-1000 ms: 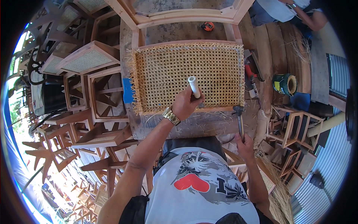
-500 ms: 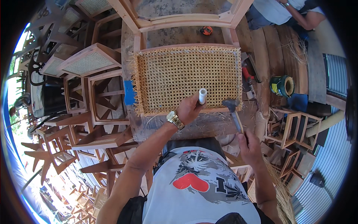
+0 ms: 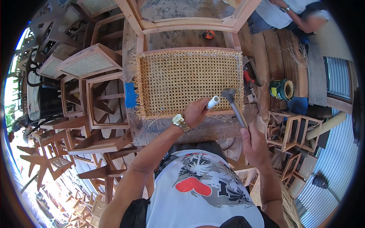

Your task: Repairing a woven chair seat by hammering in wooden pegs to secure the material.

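Note:
My left hand [image 3: 195, 113], with a gold watch on its wrist, is closed round a short white rod [image 3: 214, 101]. The rod's pale round end points up and right, over the near edge of a woven cane panel [image 3: 182, 76]. Frayed cane ends stick out round the panel's wooden frame, most on the left side. My right hand [image 3: 254, 143] grips a hammer [image 3: 236, 109] by its handle. The dark hammer head is just right of the rod's end, apart from it. Whether the rod's lower end touches the panel is hidden by my fingers.
The panel belongs to a wooden chair frame [image 3: 186, 26] lying on a worn workbench [image 3: 171, 131]. An orange tape measure [image 3: 208, 34] rests beyond the panel. At right stands a dark green bucket [image 3: 279, 89]. Wooden chair frames [image 3: 106, 102] crowd the left. Another person [image 3: 277, 15] is at far right.
The hammer head has swung up and left, closer to the rod's end. My left hand and the rod have shifted slightly right along the panel's near edge.

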A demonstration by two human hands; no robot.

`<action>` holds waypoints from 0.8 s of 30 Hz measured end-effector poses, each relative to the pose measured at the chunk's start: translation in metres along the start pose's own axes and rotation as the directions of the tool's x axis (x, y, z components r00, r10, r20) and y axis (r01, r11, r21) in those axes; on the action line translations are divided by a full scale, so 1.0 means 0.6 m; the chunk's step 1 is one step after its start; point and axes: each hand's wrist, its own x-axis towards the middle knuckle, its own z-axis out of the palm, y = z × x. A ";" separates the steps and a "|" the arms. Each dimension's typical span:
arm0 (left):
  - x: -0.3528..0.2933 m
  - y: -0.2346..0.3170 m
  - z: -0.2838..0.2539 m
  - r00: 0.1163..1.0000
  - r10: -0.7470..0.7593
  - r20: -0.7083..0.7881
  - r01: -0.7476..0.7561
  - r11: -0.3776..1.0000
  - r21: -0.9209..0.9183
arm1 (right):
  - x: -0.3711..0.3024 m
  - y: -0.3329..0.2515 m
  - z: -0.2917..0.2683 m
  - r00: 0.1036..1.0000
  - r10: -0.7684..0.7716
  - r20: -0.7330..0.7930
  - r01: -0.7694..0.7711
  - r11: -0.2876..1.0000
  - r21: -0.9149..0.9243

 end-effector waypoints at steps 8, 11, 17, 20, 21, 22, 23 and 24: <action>-0.021 0.002 0.002 1.000 -0.008 0.010 0.008 1.000 0.014 | -0.003 0.026 -0.017 0.991 0.102 0.085 -0.124 0.941 0.315; -0.088 0.046 0.002 0.983 0.100 0.153 -0.084 0.991 -0.108 | -0.015 0.032 -0.014 0.992 0.055 -0.118 0.015 0.855 0.519; -0.162 0.057 -0.066 0.971 -0.120 0.206 0.141 0.986 -0.087 | -0.018 0.102 -0.023 0.948 0.289 -0.132 -0.136 0.743 0.655; -0.105 0.048 -0.092 0.957 -0.290 0.019 0.290 0.955 -0.054 | -0.009 0.099 0.014 0.944 0.208 -0.255 0.022 0.733 0.680; -0.084 0.041 -0.086 0.953 -0.293 -0.084 0.273 0.943 -0.192 | -0.006 0.092 0.023 0.931 0.187 -0.315 0.119 0.658 0.744; -0.067 0.034 -0.079 0.935 -0.304 -0.185 0.235 0.917 -0.324 | -0.007 0.092 0.025 0.931 0.185 -0.313 0.119 0.658 0.744; -0.052 0.023 -0.071 0.934 -0.303 -0.187 0.233 0.918 -0.322 | -0.005 0.096 0.025 0.945 0.264 -0.192 -0.036 0.669 0.742; -0.042 0.012 -0.062 0.938 -0.297 -0.178 0.241 0.929 -0.282 | -0.005 0.098 0.025 0.937 0.343 -0.070 -0.191 0.668 0.719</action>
